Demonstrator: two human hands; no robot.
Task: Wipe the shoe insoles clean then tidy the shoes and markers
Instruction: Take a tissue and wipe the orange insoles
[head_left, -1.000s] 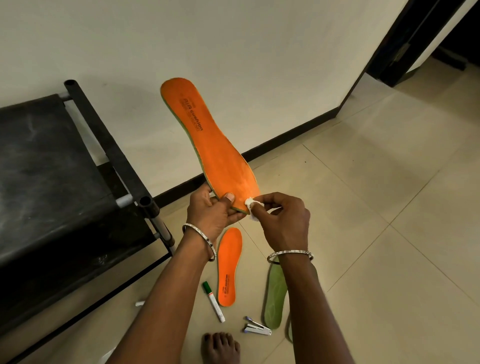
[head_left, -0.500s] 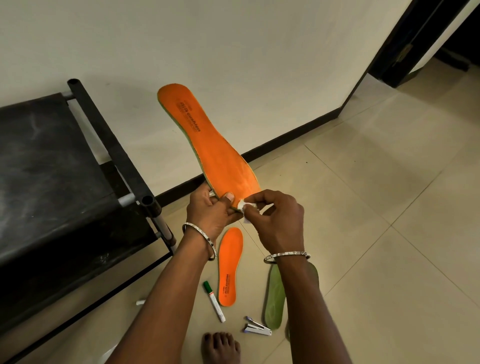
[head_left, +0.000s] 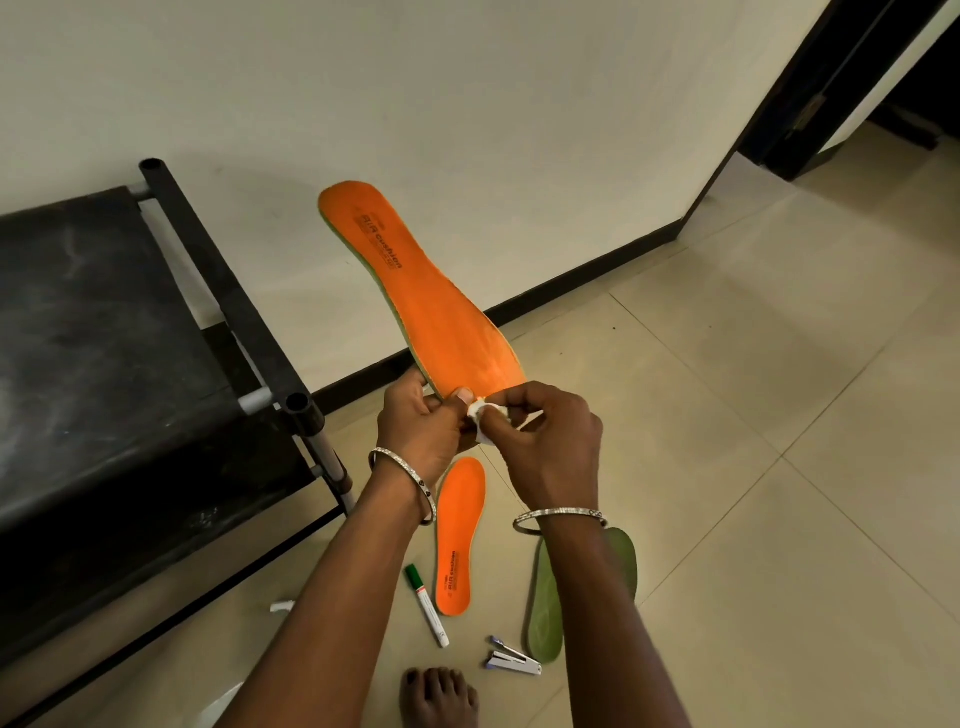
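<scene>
Orange insole (head_left: 431, 306) in grip of left fingers (head_left: 461, 397), white wad (head_left: 480, 411) in right fingers (head_left: 511, 402); marker (head_left: 427, 605), stapler (head_left: 511, 661) underneath.

I hold one orange insole (head_left: 431, 306) tilted up, a white wad (head_left: 480, 413) at its near end. A second orange insole (head_left: 460, 540), a green insole (head_left: 543, 608) and a marker (head_left: 427, 605) lie flat below.

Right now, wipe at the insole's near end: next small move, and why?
Probably slide the wipe, pinched in the right hand, up the held orange insole toward its far end; it sits at the edge beside the left hand, with most of the face beyond it.
</scene>
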